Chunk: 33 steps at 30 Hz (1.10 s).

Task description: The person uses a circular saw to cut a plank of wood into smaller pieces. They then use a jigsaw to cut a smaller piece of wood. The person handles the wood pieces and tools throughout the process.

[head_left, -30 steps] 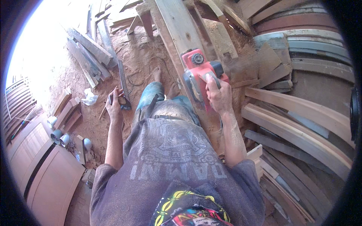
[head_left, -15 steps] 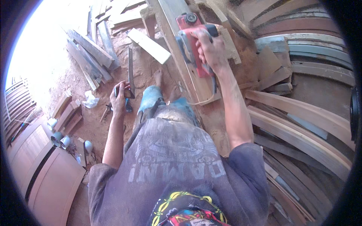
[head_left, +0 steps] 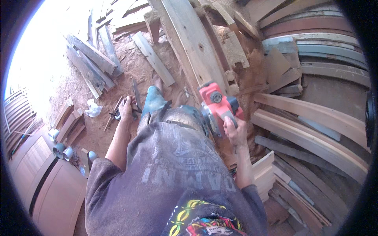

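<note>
The room's brown floor (head_left: 97, 135) is dusty, and glare blots out its upper left. Two brown panels (head_left: 60, 192) lie at far left, then four bluish cups (head_left: 68, 153) and one white plastic bag (head_left: 93, 109). The left hand (head_left: 126, 107) is closed on one dark, thin tool (head_left: 136, 93), its lower end partly hidden. One long board (head_left: 193, 43) runs off the top edge; at its near end is one red planer (head_left: 219, 103), underside hidden, gripped by the right hand (head_left: 235, 131). Stacked planks (head_left: 311, 133), too overlapped to count, fill the right.
</note>
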Motion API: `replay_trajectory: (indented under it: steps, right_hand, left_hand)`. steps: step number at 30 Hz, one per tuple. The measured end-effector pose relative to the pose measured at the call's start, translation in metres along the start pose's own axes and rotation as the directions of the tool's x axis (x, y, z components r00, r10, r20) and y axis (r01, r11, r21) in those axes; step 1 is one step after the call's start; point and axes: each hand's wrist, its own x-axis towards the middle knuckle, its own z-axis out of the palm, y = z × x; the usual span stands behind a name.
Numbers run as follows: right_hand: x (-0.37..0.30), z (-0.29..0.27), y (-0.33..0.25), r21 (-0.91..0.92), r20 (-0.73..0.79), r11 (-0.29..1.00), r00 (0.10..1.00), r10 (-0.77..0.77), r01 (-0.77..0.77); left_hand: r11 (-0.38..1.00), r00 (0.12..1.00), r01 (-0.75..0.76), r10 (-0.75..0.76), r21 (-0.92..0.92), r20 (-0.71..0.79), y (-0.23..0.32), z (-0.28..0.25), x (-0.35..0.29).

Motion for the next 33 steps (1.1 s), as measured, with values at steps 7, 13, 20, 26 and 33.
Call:
replay_trajectory:
  steps: [7,13,20,26,33]
  right_hand:
    - [0.087,0.042,-0.045,0.115,0.003,0.993,1.000,-0.027,0.027]
    - [0.212,0.067,-0.153,0.100,-0.026,0.979,0.984,-0.177,0.179]
    - [0.209,0.066,-0.155,0.247,-0.004,0.956,0.987,-0.162,0.158]
    - [0.063,-0.001,-0.021,0.080,-0.001,0.995,0.999,-0.053,0.053]
    - [0.020,-0.017,0.002,0.182,-0.068,0.975,0.988,0.139,-0.124]
  left_hand:
    - [0.979,0.985,-0.171,0.171,0.109,0.013,0.073,0.007,0.021]
    - [0.852,0.922,-0.374,0.383,0.365,0.052,0.116,0.056,0.019]
    - [0.829,0.885,-0.410,0.261,0.380,0.385,0.163,0.179,0.030]
    - [0.686,0.824,-0.518,0.238,0.511,0.515,0.167,0.266,0.041]
    - [0.642,0.797,-0.579,0.317,0.503,0.514,0.139,0.278,0.063]
